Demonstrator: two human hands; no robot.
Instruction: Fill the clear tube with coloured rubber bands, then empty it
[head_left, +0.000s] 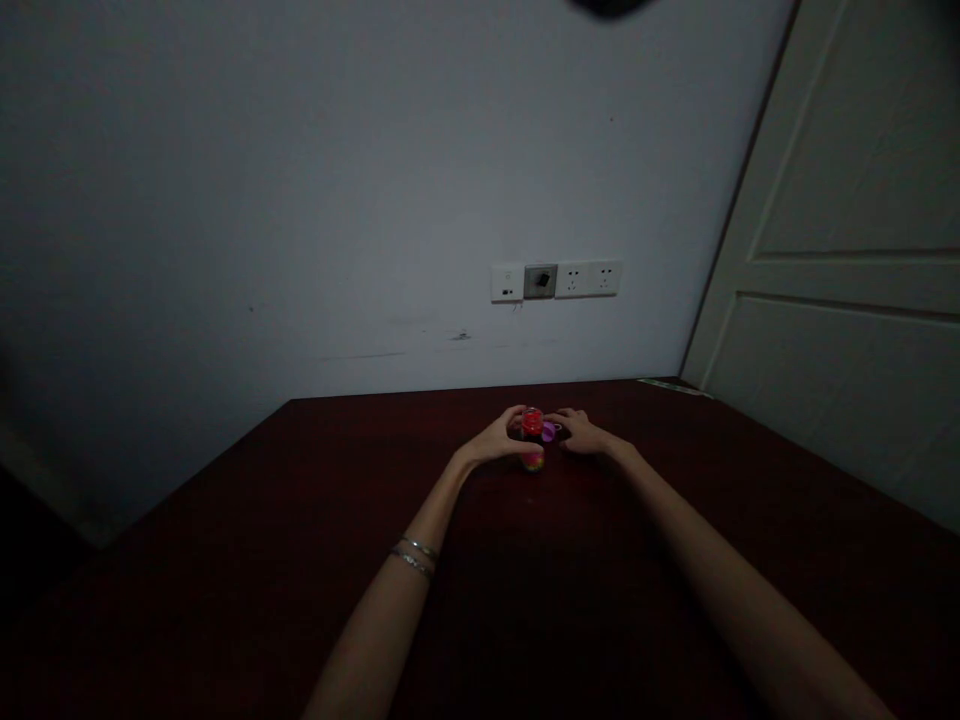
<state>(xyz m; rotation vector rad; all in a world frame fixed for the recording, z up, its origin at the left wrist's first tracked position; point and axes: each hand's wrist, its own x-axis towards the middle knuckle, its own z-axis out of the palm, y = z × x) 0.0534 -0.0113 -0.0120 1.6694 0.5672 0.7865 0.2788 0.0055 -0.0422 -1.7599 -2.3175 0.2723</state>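
Observation:
My left hand (498,440) curves around a small shiny red container (532,422), fingertips at its far left side. Its thumb reaches across a pink and yellow piece (533,462) just below. Whether the red and pink parts are one object I cannot tell, as the gap between them is dark. Right beside the container sits a small purple piece with a ring-like loop (548,431). My right hand (585,433) is at that purple piece, fingers apart, with the index finger stretched toward the red container. Two silver bracelets (413,556) circle my left wrist area.
The dark red tabletop (337,520) runs back to a pale wall (337,200). Sockets and a switch panel (556,281) are on the wall behind my hands. A panelled door (847,230) stands at the right, and a thin strip (675,387) lies along the back right edge.

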